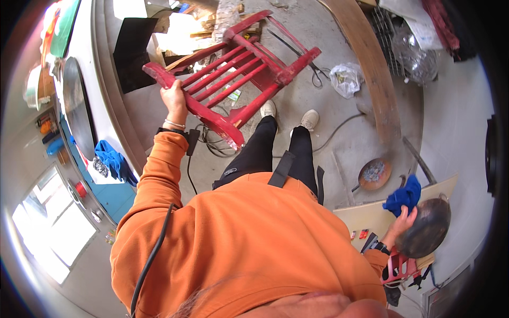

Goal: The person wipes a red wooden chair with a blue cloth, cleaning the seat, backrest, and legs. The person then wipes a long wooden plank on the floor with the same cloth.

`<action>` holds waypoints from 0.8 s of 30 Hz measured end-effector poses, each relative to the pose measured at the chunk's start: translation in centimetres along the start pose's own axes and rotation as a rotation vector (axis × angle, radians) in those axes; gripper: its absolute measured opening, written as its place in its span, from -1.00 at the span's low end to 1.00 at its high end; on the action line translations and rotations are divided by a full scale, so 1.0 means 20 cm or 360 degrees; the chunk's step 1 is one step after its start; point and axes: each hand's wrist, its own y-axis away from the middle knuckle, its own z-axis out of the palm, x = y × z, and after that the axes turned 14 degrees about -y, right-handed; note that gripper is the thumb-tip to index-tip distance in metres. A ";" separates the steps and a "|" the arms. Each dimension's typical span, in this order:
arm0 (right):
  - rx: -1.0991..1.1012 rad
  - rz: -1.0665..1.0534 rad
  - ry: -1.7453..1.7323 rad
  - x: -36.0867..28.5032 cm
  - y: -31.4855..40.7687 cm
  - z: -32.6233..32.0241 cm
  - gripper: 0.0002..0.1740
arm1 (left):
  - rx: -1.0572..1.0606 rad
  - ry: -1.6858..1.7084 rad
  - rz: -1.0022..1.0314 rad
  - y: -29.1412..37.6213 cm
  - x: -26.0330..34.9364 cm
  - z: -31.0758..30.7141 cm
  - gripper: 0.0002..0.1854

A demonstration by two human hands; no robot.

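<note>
My left hand (173, 99) grips the top rail of a red wooden chair (228, 95), which is tilted in front of my legs with its slatted back towards me. Its paint is chipped at the rail's lower end. Out to the right, my right hand (401, 223) holds a crumpled blue cloth (405, 196). That hand is beside a dark round pan (425, 228), and part of the hand overlaps the pan's edge; whether it touches the pan I cannot tell. The pan is over a light wooden board (366, 216).
A long wooden plank (370, 67), a white plastic bag (346, 79) and black tongs (316, 75) lie ahead. A copper-coloured pan (374, 174) is on the floor at right. Cables (210, 143) coil near my feet. Broken wood (206, 28) is piled beyond the chair.
</note>
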 end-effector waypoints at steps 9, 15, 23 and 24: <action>-0.1939 -0.0191 -0.0833 -0.90 0.58 1.69 -0.39 | 0.0132 0.0084 -0.0218 0.01 -0.07 0.03 -0.64; -0.2481 -0.1076 -0.0662 -1.12 1.37 2.67 -0.44 | -0.0026 0.0520 -0.0237 0.06 -0.02 -0.02 -0.61; -0.2240 -0.1113 -0.0524 -0.65 1.33 3.09 -0.45 | -0.0128 0.0698 -0.0543 0.07 -0.12 -0.11 -0.59; -0.2218 -0.1075 -0.0276 -0.58 1.27 3.16 -0.47 | -0.0099 0.0588 -0.0558 0.07 -0.14 -0.13 -0.59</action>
